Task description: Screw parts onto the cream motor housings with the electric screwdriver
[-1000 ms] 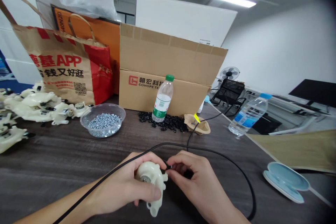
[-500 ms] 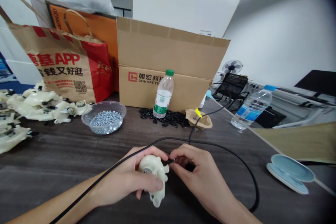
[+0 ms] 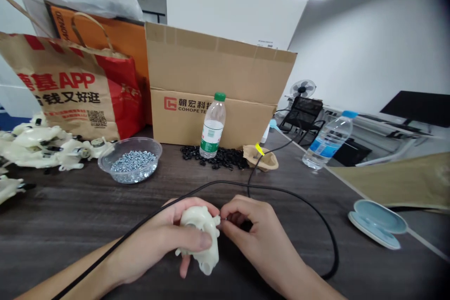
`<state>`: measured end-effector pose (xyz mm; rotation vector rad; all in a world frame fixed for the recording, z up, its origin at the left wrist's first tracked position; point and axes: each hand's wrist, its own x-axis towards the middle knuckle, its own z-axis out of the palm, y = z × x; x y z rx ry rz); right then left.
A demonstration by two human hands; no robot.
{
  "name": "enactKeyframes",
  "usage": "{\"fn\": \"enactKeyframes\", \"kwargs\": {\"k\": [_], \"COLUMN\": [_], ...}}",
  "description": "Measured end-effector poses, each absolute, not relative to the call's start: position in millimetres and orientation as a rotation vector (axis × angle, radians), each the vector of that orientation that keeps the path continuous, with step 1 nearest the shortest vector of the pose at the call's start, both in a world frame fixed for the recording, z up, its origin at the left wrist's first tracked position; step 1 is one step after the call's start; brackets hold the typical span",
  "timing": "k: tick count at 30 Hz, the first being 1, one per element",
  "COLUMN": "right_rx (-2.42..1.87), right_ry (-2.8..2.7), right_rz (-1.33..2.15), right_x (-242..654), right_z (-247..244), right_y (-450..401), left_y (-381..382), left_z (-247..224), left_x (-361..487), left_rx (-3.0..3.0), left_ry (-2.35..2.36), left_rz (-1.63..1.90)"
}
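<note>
**Pale part rolled slightly in the left hand; right fingertips now closer to its stub**

Since the earlier frame, the pale plastic part (image 3: 201, 219) shows less of its metal face. The dark bit at the right fingertips no longer shows plainly.

Near: left hand (image 3: 154, 236) closed round the part, thumb across its front, held above the worktop (image 3: 87, 225). Right hand (image 3: 260, 234) pinched, apparently on a small piece (image 3: 225, 219); mostly hidden, cannot identify it. Its tips sit just beside the stub (image 3: 216, 220).

Handling, my judgement: brace the part with palm and thumb, keep its mouth and stubs unsqueezed. Pinch lightly, line the piece up square, push gently; a tilted push could make it slip or drop. Tip the stub towards the eyes, as fingers block the view.

Cable (image 3: 267, 187) crosses in front of the left forearm and arcs beyond both hands; a lift or outward sweep could snag it.

Farther: open blue case (image 3: 379, 218) just inside the worktop's right edge, blue-capped bottle (image 3: 328, 143) farther along that edge. Bowl (image 3: 105, 168) of screws lies well apart from the hands, leaving elbow room; pile of pale parts (image 3: 31, 145) at far left.

Beyond: black pieces (image 3: 228, 157) around the green-capped bottle (image 3: 212, 133), brown dish (image 3: 270, 161) beside them, cardboard box (image 3: 211, 63) behind.
</note>
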<state>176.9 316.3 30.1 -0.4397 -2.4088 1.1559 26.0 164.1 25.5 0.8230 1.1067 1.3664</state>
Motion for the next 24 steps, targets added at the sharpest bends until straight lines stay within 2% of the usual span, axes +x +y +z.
{"fn": "enactKeyframes", "kwargs": {"k": [16, 21, 24], "right_rx": [-0.543, -0.461, -0.298], "right_ry": [-2.256, -2.220, -2.257], "right_rz": [1.471, 1.413, 1.181], "right_x": [175.0, 176.9, 180.1], "right_z": [32.8, 35.4, 36.3], "right_y": [321.1, 322.2, 322.0], "left_y": [169.9, 167.6, 165.4], "left_z": [22.5, 25.6, 26.6], "left_x": [23.2, 24.2, 26.3], "left_rx": [0.854, 0.827, 0.749], "left_ry": [1.315, 1.298, 1.216], "left_rz": [1.438, 1.406, 1.419]}}
